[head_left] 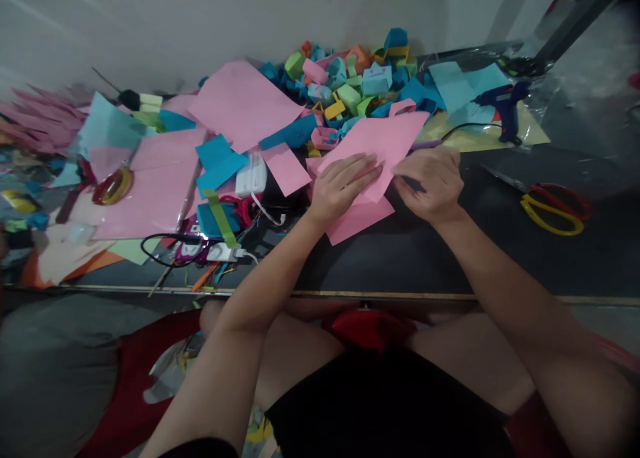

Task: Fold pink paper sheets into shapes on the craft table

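Pink paper (pixel 383 145) is seen in the middle of the frame, lying on the dark desk (pixel 425 251), and it is pressed by both hands. The left hand (pixel 343 185) is laid flat and open on the lower left part of the sheet, with the fingers stretched out toward the right. The right hand (pixel 430 181) is curled beside it, touching the sheet's right edge; whether something is pinched in it cannot be told. A heap of small coloured paper boxes (pixel 350 78) is found behind the sheet, at the upper middle. A blue glue gun (pixel 505 108) is placed at the upper right, and scissors with red and yellow handles (pixel 553 208) are lying at the right, well apart from the hands. More pink sheets (pixel 155 185) are spread at the left.
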Demonstrator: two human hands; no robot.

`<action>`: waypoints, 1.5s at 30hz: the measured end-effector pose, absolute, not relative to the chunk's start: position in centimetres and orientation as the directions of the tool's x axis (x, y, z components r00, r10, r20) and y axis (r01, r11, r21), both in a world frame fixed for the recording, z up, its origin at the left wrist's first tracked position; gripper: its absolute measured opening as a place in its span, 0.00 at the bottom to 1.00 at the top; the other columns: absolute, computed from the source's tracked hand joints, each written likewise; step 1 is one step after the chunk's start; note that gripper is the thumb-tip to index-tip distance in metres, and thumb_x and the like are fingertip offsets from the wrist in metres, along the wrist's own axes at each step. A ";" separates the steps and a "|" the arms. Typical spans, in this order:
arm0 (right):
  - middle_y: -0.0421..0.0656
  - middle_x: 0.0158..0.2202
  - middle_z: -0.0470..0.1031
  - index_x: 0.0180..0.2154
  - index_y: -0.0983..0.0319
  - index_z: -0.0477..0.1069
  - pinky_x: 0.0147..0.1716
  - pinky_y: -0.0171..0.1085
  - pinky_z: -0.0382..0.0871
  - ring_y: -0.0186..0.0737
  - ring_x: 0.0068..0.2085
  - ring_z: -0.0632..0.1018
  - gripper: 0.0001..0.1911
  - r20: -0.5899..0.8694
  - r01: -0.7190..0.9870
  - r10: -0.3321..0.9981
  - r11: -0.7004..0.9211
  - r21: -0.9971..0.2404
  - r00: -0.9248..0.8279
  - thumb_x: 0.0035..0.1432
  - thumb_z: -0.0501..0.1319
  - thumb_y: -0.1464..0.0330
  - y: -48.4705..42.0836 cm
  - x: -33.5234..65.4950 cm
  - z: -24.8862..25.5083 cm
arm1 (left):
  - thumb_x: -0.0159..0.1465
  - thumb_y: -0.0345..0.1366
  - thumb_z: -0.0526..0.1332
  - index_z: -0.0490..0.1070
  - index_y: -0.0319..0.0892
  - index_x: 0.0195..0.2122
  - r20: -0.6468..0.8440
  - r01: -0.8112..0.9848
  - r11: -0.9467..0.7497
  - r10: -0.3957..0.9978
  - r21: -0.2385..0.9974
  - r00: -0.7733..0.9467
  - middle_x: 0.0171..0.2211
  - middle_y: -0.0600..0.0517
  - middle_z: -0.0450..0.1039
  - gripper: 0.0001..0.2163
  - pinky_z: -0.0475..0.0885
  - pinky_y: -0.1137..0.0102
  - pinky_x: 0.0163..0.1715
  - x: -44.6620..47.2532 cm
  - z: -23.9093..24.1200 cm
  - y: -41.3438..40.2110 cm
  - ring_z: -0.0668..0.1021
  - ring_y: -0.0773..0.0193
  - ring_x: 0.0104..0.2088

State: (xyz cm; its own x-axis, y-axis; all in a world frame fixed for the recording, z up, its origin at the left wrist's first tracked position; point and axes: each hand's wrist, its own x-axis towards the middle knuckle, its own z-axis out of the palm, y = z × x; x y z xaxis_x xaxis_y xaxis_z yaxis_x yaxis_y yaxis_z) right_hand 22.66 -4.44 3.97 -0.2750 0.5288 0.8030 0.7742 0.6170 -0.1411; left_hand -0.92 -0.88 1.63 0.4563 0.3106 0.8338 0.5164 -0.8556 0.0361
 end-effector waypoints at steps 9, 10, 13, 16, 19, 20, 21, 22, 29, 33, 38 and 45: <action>0.43 0.38 0.80 0.48 0.54 0.73 0.59 0.54 0.68 0.49 0.48 0.80 0.11 0.668 0.787 0.672 0.581 -0.209 -0.319 0.67 0.58 0.61 -4.3 21.8 3.8 | 0.73 0.36 0.62 0.77 0.52 0.52 0.837 0.511 -0.859 0.309 0.041 0.452 0.46 0.51 0.84 0.09 0.74 0.63 0.50 -0.6 0.5 -1.1 0.83 0.62 0.47; 0.43 0.39 0.80 0.48 0.54 0.72 0.58 0.55 0.68 0.50 0.49 0.80 0.11 0.678 0.777 0.665 0.590 -0.219 -0.314 0.65 0.59 0.62 -4.5 21.7 4.0 | 0.73 0.36 0.62 0.78 0.52 0.51 0.834 0.502 -0.863 0.315 0.053 0.453 0.45 0.51 0.84 0.09 0.74 0.63 0.48 -0.6 0.4 -1.1 0.83 0.62 0.46; 0.43 0.38 0.79 0.43 0.54 0.70 0.55 0.54 0.71 0.50 0.47 0.79 0.10 0.707 0.756 0.646 0.607 -0.246 -0.288 0.58 0.61 0.65 -5.2 21.1 4.7 | 0.74 0.37 0.61 0.79 0.51 0.49 0.822 0.505 -0.861 0.329 0.060 0.465 0.43 0.51 0.84 0.08 0.73 0.63 0.43 -0.3 0.6 -1.4 0.83 0.62 0.43; 0.42 0.36 0.78 0.39 0.54 0.68 0.55 0.53 0.70 0.48 0.45 0.79 0.08 0.681 0.760 0.674 0.592 -0.266 -0.287 0.55 0.61 0.68 -5.3 21.0 4.7 | 0.74 0.39 0.60 0.80 0.51 0.46 0.797 0.519 -0.852 0.359 0.067 0.485 0.41 0.52 0.85 0.08 0.73 0.64 0.40 -0.2 1.0 -1.7 0.83 0.63 0.42; 0.40 0.36 0.77 0.38 0.54 0.67 0.55 0.54 0.69 0.48 0.45 0.79 0.07 0.664 0.763 0.690 0.585 -0.277 -0.288 0.55 0.60 0.69 -4.9 21.3 4.3 | 0.74 0.41 0.60 0.81 0.51 0.44 0.804 0.521 -0.849 0.369 0.087 0.466 0.41 0.52 0.85 0.09 0.73 0.64 0.40 0.0 1.3 -2.0 0.84 0.63 0.41; 0.40 0.35 0.77 0.37 0.54 0.66 0.56 0.54 0.69 0.48 0.45 0.79 0.07 0.665 0.761 0.689 0.587 -0.277 -0.289 0.55 0.60 0.69 -4.7 21.4 4.2 | 0.74 0.41 0.60 0.81 0.51 0.43 0.803 0.517 -0.850 0.378 0.103 0.460 0.41 0.52 0.85 0.09 0.73 0.64 0.41 0.0 1.3 -2.1 0.84 0.63 0.41; 0.40 0.35 0.77 0.37 0.54 0.66 0.56 0.55 0.69 0.48 0.45 0.79 0.07 0.664 0.760 0.689 0.589 -0.277 -0.292 0.55 0.60 0.69 -4.6 21.5 4.0 | 0.74 0.41 0.60 0.81 0.50 0.43 0.800 0.509 -0.851 0.391 0.127 0.455 0.41 0.52 0.85 0.10 0.73 0.64 0.41 0.1 1.3 -2.1 0.84 0.63 0.42; 0.40 0.35 0.77 0.37 0.54 0.66 0.57 0.55 0.69 0.48 0.45 0.79 0.07 0.661 0.758 0.690 0.590 -0.276 -0.296 0.55 0.60 0.68 -4.4 21.6 3.8 | 0.74 0.41 0.59 0.81 0.50 0.43 0.794 0.495 -0.855 0.407 0.156 0.452 0.41 0.51 0.85 0.10 0.73 0.64 0.42 0.1 1.3 -2.2 0.84 0.63 0.42; 0.42 0.36 0.78 0.39 0.55 0.68 0.60 0.60 0.67 0.51 0.48 0.80 0.07 0.661 0.761 0.687 0.591 -0.267 -0.302 0.57 0.61 0.68 -3.8 22.6 3.3 | 0.75 0.43 0.59 0.82 0.49 0.45 0.817 0.464 -0.864 0.404 0.193 0.412 0.43 0.49 0.85 0.11 0.74 0.62 0.49 -0.2 1.7 -2.2 0.82 0.62 0.45; 0.43 0.37 0.80 0.39 0.55 0.69 0.59 0.61 0.68 0.53 0.48 0.81 0.07 0.654 0.798 0.710 0.540 -0.267 -0.262 0.57 0.62 0.69 -3.5 23.4 3.6 | 0.74 0.44 0.60 0.81 0.49 0.45 0.827 0.449 -0.860 0.426 0.243 0.368 0.42 0.50 0.84 0.11 0.74 0.60 0.51 -0.5 1.8 -1.9 0.82 0.62 0.45; 0.43 0.36 0.79 0.38 0.55 0.68 0.55 0.59 0.69 0.52 0.46 0.81 0.07 0.717 0.816 0.655 0.536 -0.217 -0.240 0.56 0.62 0.70 -2.8 24.5 3.5 | 0.74 0.48 0.58 0.82 0.48 0.41 0.872 0.524 -0.820 0.414 0.232 0.261 0.40 0.49 0.84 0.15 0.76 0.59 0.51 -0.6 1.8 -1.4 0.83 0.60 0.43; 0.48 0.44 0.77 0.45 0.57 0.69 0.56 0.62 0.68 0.57 0.52 0.78 0.11 0.722 0.881 0.685 0.398 -0.256 -0.099 0.59 0.62 0.67 -1.0 28.1 2.4 | 0.75 0.50 0.56 0.81 0.49 0.43 0.903 0.587 -0.751 0.423 0.302 0.076 0.41 0.49 0.83 0.16 0.75 0.54 0.54 -2.6 2.9 -0.3 0.83 0.58 0.46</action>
